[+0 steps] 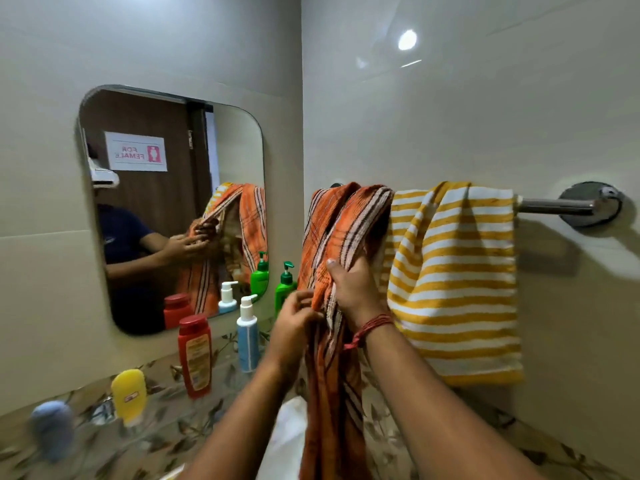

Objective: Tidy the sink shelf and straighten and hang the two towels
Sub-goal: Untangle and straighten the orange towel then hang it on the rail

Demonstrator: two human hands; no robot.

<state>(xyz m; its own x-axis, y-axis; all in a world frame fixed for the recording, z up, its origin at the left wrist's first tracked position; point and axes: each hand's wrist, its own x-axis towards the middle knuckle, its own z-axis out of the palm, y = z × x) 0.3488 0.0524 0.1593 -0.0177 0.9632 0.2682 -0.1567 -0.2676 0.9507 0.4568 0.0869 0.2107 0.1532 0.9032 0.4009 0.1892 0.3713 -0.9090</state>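
right hand (353, 289) grips bunched orange towel (332, 244) on rail (554, 206) | left hand (294, 320) pinches its edge | yellow striped towel (457, 282) hung, slightly rumpled | shelf (166, 410) bottles (195, 355) upright | towels look unfinished

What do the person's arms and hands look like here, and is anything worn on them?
Both forearms are bare, with no sleeves in the direct view. The left hand wears nothing. The right hand has a red thread band wound round its wrist, with a loose knotted end hanging. No gloves, rings or watch show.
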